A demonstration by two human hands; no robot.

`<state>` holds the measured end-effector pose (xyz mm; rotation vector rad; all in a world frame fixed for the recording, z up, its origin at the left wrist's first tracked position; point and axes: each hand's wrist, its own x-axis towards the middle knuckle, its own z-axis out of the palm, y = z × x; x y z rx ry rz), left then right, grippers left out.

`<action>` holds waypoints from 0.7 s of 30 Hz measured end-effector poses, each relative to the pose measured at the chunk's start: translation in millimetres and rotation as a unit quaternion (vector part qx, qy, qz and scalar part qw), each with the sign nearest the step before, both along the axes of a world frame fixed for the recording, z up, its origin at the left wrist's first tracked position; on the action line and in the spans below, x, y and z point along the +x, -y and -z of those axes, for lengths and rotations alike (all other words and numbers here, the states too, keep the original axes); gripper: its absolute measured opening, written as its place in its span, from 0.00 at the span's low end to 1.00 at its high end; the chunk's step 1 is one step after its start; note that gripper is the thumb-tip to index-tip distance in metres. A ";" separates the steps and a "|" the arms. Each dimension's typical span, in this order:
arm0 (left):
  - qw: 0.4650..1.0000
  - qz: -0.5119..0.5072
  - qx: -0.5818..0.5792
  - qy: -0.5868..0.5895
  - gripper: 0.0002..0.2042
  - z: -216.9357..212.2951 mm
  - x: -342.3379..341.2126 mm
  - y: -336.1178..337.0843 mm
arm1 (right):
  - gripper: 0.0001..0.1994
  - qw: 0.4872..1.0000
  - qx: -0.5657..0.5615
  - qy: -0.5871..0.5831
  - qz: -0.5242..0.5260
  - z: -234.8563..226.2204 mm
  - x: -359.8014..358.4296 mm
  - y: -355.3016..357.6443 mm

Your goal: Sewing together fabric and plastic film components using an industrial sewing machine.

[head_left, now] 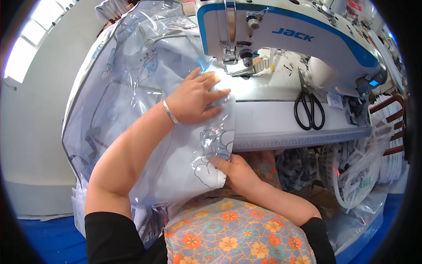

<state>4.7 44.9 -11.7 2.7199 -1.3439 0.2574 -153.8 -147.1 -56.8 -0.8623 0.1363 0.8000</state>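
A large sheet of clear plastic with cartoon animal prints and a dark bound edge spreads over the left of the sewing table. My left hand lies flat on it, fingers spread, just left of the lit needle area of the white and blue sewing machine. Lower down, my right hand pinches the sheet's right edge, thumb on top and the other fingers hidden beneath. The edge runs up toward the presser foot; whether it lies under the foot I cannot tell.
Black-handled scissors rest on the machine bed, right of the needle. A ruler strip follows the table's front edge. Below right are a white plastic basket and grey scraps. A wooden chair stands at far right.
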 end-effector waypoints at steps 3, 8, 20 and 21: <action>0.999 -0.028 -0.016 -0.023 0.26 -2.9 -3.8 -10.9 | 0.12 0.977 -0.138 0.159 -0.036 4.2 15.8 12.0; 0.955 -0.283 -0.087 -0.015 0.33 -48.5 -109.1 -68.9 | 0.06 0.752 -0.442 0.483 0.076 -29.1 33.6 52.4; 0.846 -0.494 -0.162 0.118 0.31 85.4 -223.6 -172.5 | 0.29 0.982 -0.063 0.121 0.134 -10.3 -9.1 -8.8; 0.860 -0.456 -0.146 0.179 0.30 78.3 -219.9 -167.4 | 0.29 0.971 -0.092 0.162 0.151 -4.5 -17.7 -9.0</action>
